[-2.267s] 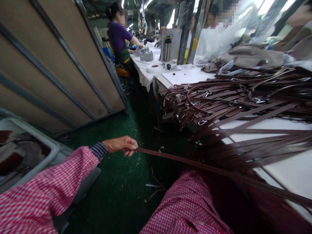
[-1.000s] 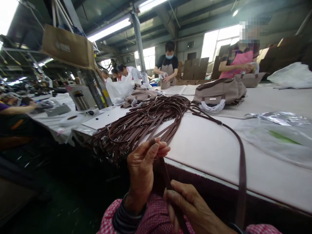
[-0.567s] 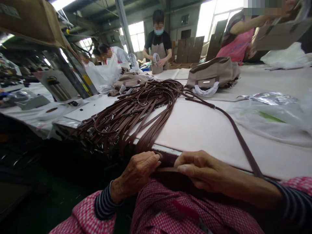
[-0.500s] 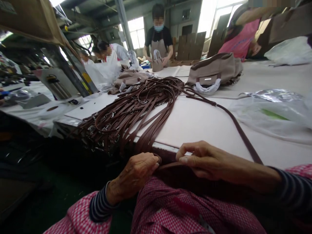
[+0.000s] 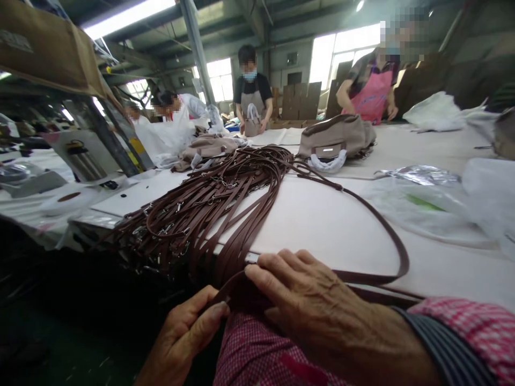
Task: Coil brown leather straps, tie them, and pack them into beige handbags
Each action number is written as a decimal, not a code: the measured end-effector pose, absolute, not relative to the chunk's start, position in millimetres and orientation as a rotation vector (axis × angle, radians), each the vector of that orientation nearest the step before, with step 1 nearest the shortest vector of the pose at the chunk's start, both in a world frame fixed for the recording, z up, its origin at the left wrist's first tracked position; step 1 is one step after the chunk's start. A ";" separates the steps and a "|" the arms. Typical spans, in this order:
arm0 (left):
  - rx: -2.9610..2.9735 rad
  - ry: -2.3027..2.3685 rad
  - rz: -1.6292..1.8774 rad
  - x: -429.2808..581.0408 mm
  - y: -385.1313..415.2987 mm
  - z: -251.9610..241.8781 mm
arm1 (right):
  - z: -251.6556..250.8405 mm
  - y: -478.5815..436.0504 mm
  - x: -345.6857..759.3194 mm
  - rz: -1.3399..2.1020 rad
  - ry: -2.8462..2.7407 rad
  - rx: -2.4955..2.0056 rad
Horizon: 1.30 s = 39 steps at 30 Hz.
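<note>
Right hand (image 5: 317,305) had rolled palm-down over the strap (image 5: 233,282) at 6 o'clock; grip couldn't be told. Left hand (image 5: 189,327), at 7, pinched it. Loop (image 5: 404,257) at 4 on the surface (image 5: 330,225) had curled inward, likely slack gathering.

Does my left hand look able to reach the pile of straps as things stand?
Probably yes: the pile hangs partly over the near edge of the table, just beyond your left hand, with nothing apparent blocking it. That hand pinches a strap, though, so it may have to let go first.
</note>
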<state>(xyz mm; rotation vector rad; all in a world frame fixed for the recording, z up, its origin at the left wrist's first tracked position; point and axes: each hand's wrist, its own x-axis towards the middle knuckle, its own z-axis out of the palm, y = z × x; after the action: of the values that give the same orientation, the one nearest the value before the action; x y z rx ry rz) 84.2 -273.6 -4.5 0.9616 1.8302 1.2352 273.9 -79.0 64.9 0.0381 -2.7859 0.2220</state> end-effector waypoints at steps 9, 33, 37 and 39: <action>0.532 1.400 1.723 113.9 -278.1 37.0 | 25.6 -62.0 242.3 -0.180 -2.330 0.199; 2.256 2.328 1.280 80.7 -264.4 7.5 | 61.5 -100.9 264.5 2.320 -2.218 -0.117; 2.118 2.194 1.129 87.8 -283.7 16.1 | 72.1 -62.9 259.2 1.972 -2.328 -0.213; 1.791 2.078 1.140 95.4 -286.1 27.8 | 71.8 -47.5 249.1 1.622 -2.435 -0.042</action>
<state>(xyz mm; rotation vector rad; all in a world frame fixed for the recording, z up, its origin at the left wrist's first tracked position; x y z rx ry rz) 95.4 -286.1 27.8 1.7913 2.0776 1.1402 249.1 -47.5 71.8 -0.0415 -2.4354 1.6220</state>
